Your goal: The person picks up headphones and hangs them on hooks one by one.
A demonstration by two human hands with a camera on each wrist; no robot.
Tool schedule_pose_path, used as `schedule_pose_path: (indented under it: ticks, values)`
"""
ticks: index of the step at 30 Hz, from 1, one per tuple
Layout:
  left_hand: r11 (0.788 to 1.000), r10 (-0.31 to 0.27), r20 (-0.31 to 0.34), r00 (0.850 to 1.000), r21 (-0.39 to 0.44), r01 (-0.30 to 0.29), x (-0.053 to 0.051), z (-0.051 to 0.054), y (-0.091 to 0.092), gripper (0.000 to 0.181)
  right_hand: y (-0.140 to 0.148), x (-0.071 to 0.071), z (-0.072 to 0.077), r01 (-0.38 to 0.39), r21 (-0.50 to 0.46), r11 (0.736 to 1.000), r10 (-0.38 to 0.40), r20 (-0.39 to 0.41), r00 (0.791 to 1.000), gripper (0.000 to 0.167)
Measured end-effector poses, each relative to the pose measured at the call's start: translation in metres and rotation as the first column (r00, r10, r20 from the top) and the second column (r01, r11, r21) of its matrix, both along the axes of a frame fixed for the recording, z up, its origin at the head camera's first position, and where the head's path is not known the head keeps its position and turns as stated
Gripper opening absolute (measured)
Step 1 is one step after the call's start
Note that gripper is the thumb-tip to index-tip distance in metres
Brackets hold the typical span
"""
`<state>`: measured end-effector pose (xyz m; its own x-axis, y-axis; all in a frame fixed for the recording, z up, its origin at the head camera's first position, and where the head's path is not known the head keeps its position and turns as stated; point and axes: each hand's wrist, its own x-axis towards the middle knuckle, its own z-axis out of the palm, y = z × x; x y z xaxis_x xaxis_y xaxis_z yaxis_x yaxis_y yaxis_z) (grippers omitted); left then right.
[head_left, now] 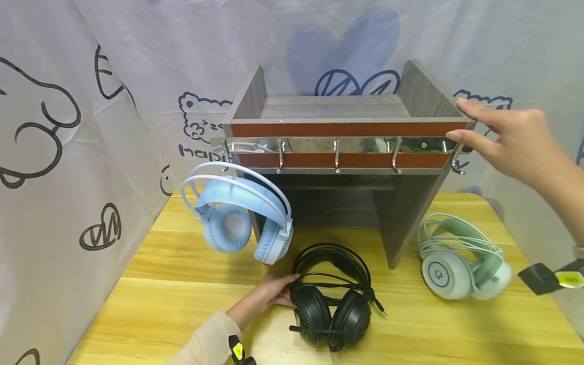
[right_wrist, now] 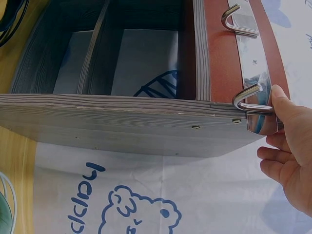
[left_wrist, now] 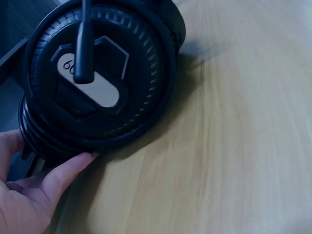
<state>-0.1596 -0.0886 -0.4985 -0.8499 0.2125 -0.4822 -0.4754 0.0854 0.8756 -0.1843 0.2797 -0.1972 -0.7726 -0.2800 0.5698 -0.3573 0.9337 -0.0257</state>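
A black headset [head_left: 330, 304] with a boom microphone and coiled cable lies on the wooden table, in front of a grey shelf [head_left: 315, 109]. My left hand [head_left: 274, 290] holds its left side; in the left wrist view, thumb and fingers pinch around the cable bundle [left_wrist: 48, 139] beside the earcup [left_wrist: 141, 63]. My right hand [head_left: 515, 137] grips the shelf's upper right front corner, its thumb near the end hook [right_wrist: 248, 97]. A light blue headset [head_left: 246, 197] hangs from the leftmost hook.
A mint green headset [head_left: 456, 263] lies on the table [head_left: 182, 284] to the right of the shelf. Several metal hooks, including a middle hook [head_left: 336, 156], line the metal strip across the shelf's front. White curtains [head_left: 150, 61] with drawings surround the table.
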Motion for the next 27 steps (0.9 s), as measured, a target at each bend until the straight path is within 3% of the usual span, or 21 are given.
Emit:
schedule_pose_path:
  ticks: [8,14,24,27]
  values:
    - [0.998,0.044,-0.054,0.998,0.053,-0.041,0.007,0.002,0.002,0.025,-0.001,0.000,0.000,0.010,-0.003,1.000,-0.010,0.008,1.000,0.056]
    - [0.998,0.041,-0.077,0.996,0.048,-0.037,0.007,0.000,0.004,0.032,-0.001,0.000,0.002,-0.014,0.005,1.000,0.014,-0.018,1.000,0.057]
    - [1.000,0.016,-0.165,0.986,0.004,-0.015,0.015,0.017,0.008,0.033,-0.001,-0.001,0.004,-0.001,-0.002,1.000,0.001,0.023,1.000,0.056]
    - [0.999,0.021,-0.195,0.981,-0.019,-0.025,0.017,0.017,0.008,0.032,-0.002,0.000,0.003,0.011,-0.015,1.000,-0.010,0.039,0.999,0.055]
